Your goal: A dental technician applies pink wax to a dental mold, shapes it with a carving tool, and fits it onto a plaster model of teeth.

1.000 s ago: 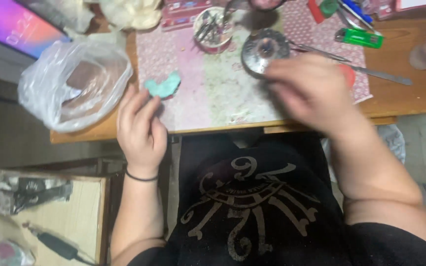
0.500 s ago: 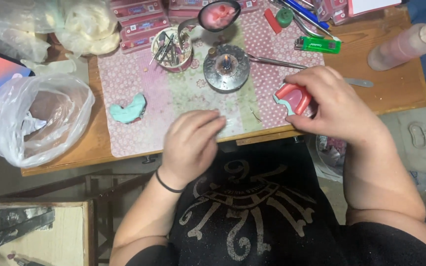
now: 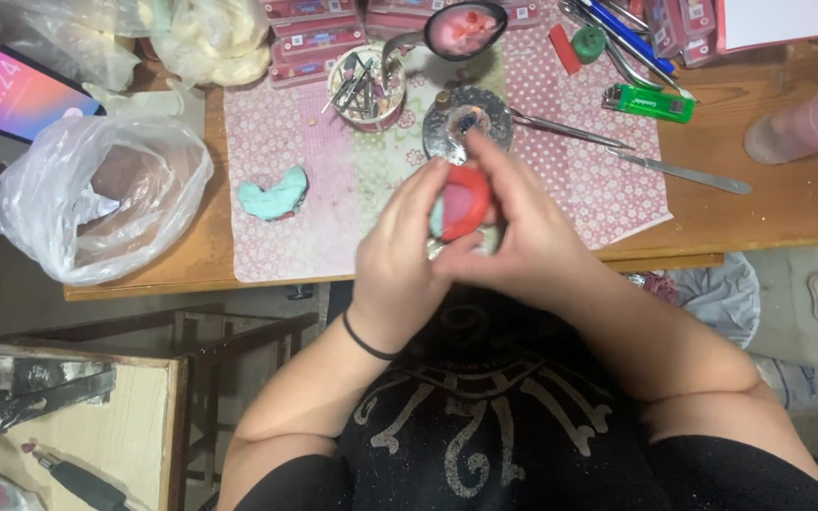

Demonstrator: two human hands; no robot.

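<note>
While the right hand (image 3: 532,237) was alone with the red piece (image 3: 466,201) before, now the left hand (image 3: 400,255) grips it too, lifted above the tabletop (image 3: 769,203), near the blue lump (image 3: 275,194).

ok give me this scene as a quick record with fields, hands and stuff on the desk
left hand: grips red wax piece on pale teal mould, black wrist band
right hand: grips same piece from the other side
mat: second pale teal cast, round metal dish, cup of small tools
right of mat: green lighter
left edge: clear plastic bag
</note>
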